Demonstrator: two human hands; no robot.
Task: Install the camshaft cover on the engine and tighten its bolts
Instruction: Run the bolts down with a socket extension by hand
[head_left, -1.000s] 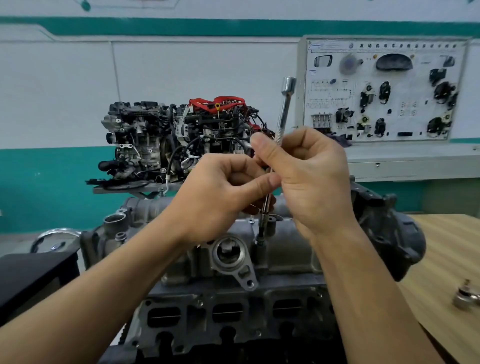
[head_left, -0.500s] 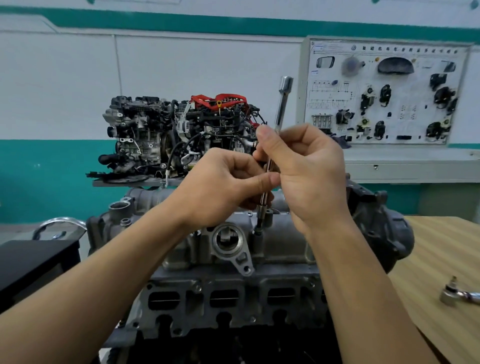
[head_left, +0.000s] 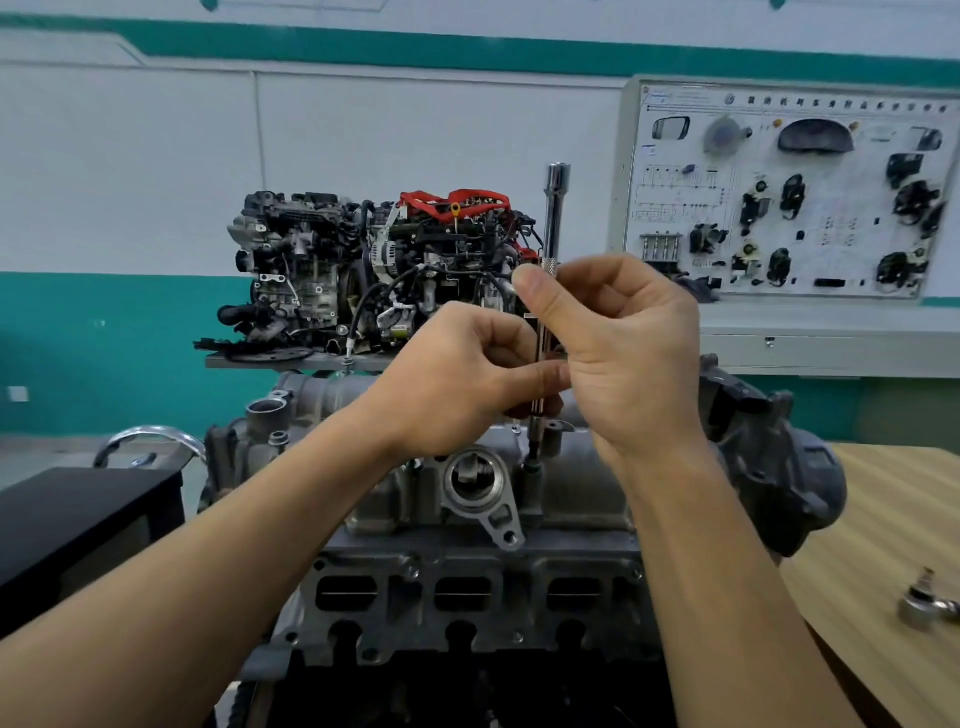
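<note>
**Cover seated, bolt being spun in by hand with the extension bar**

Camshaft cover (head_left: 582, 488) sits in place on top of the engine (head_left: 467, 597), centre of view, just below both hands. Extension bar (head_left: 555, 213) stands nearly upright, its lower tip down on a bolt position at the cover's near edge; the bolt head itself is hidden under the tip. Left hand (head_left: 457, 379) pinches the lower shaft between thumb and curled fingers. Right hand (head_left: 623, 353) pinches the knurled section higher up, thumb in front. Top drive end of the bar is bare, no handle on it.

Progress, as a judgement: placing the cover looks done, and this bolt is at the finger-spin stage. Final tightening is probably left, since the ratchet (head_left: 922, 610) lies apart on the wooden table (head_left: 893, 509) to the right. Can't tell how many other bolts are already in.

Room: open air above and around the bar, nothing near its top. Raised cover bosses and a round flanged port sit just beside the tip, so little side play low down. Second engine (head_left: 374, 270) and training board (head_left: 789, 192) are well behind. Black stand (head_left: 78, 509) at left, well apart.
</note>
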